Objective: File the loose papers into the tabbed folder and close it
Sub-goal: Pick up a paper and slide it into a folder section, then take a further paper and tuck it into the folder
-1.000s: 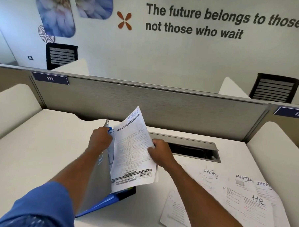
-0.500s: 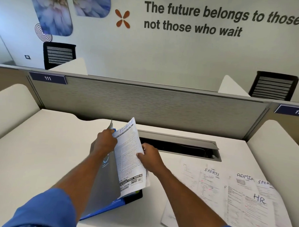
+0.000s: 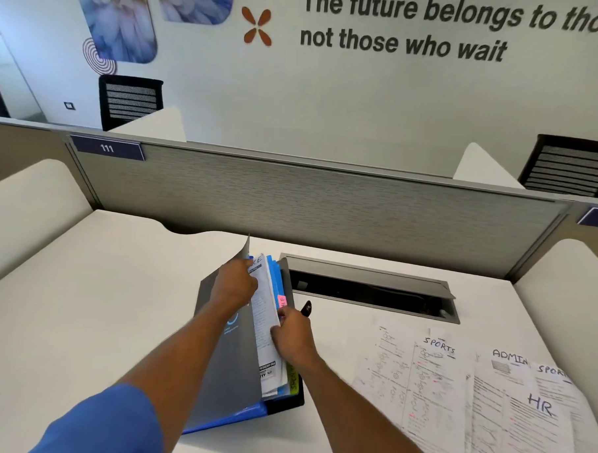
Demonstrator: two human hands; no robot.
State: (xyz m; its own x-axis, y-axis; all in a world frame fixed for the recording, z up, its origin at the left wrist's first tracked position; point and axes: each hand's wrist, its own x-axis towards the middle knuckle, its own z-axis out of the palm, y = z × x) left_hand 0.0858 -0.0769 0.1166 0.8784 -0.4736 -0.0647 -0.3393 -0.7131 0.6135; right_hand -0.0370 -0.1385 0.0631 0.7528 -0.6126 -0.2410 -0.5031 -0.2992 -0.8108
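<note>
A tabbed folder with a grey cover and blue dividers lies on the desk, propped partly open. My left hand grips the raised grey cover near its top edge. A printed sheet sits edge-on inside the folder, against the blue dividers. My right hand pinches that sheet's right edge, just below a pink tab. A yellow tab shows lower down. Several loose papers labelled SPORTS, ADMIN and HR lie spread on the desk at the right.
A white desk with a grey partition behind it. An open cable tray sits in the desk right of the folder. A small black object lies by my right hand. White side dividers stand left and right.
The printed sheet, held up and facing me a second ago, has swung down edge-on into the folder. My right hand followed it in; my left hand stayed on the cover.
</note>
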